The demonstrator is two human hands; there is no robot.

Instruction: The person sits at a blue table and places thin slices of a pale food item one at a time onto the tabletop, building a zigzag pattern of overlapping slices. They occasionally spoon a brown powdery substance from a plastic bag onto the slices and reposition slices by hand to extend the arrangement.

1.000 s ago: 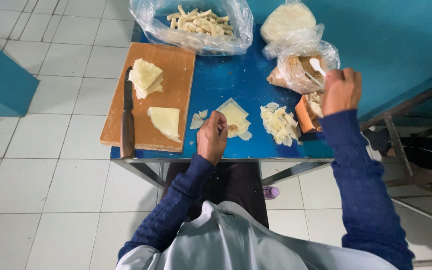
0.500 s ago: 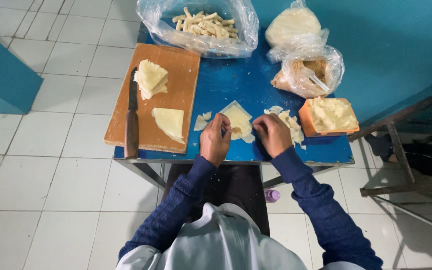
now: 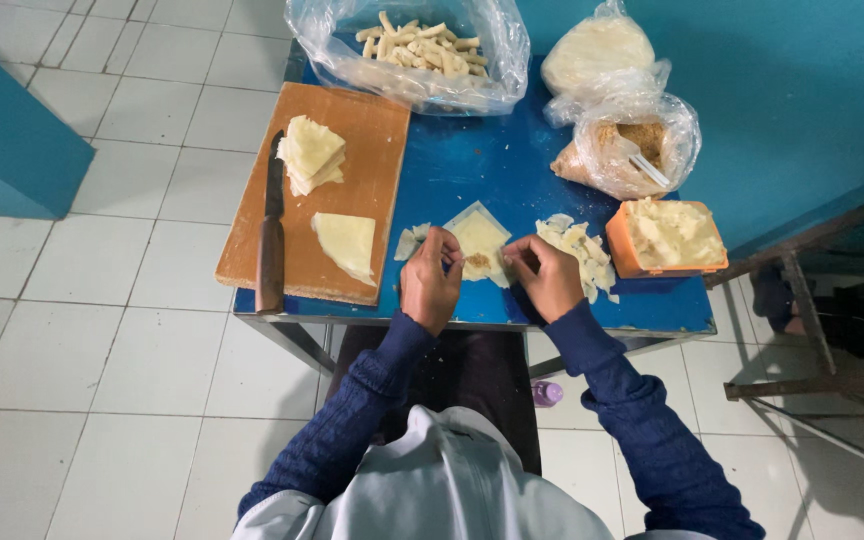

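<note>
Dough sheet (image 3: 480,240) pinched by left hand (image 3: 432,280) and right hand (image 3: 549,275).

Blue table (image 3: 472,150), seemingly pale-yellow wrapper (image 3: 480,238), orange tub (image 3: 620,250).

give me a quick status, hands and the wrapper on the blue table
Left hand and right hand pinch wrapper sheet, filling on it. Knife lies apart on cutting board. Nothing blocking.

A small blue surface (image 3: 472,170) carries a wooden cutting board (image 3: 372,140) at nine o'clock and a clear bag of pale sticks (image 3: 412,50) at twelve. At three sit two tied bags (image 3: 612,110) and an orange tub (image 3: 667,240); a pale wrapper square (image 3: 480,240) and loose scraps (image 3: 577,250) lie at six.
</note>
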